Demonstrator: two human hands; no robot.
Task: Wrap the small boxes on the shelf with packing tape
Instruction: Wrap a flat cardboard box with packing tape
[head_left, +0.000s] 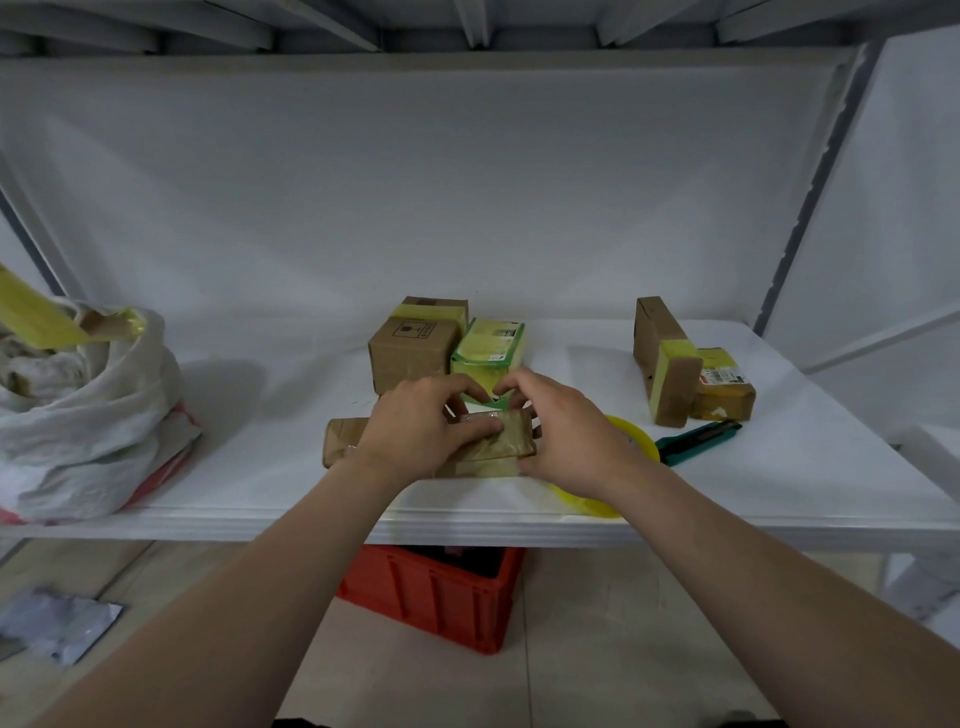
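A small flat cardboard box (511, 436) lies near the front of the white shelf (270, 467), on top of another flat brown box (340, 439). My left hand (421, 426) presses down on its left part, thumb across the top. My right hand (566, 431) grips its right end, fingertips curled over the far edge. A yellow roll of packing tape (631, 441) lies behind my right wrist, mostly hidden. A green utility knife (698, 440) rests to the right of the roll.
Behind my hands stand a taped brown carton (410, 348) and a green-and-yellow box (491, 345). Two taped boxes (675, 364) sit at the right. A white sack (78, 410) fills the left end. A red crate (441, 592) sits on the floor below.
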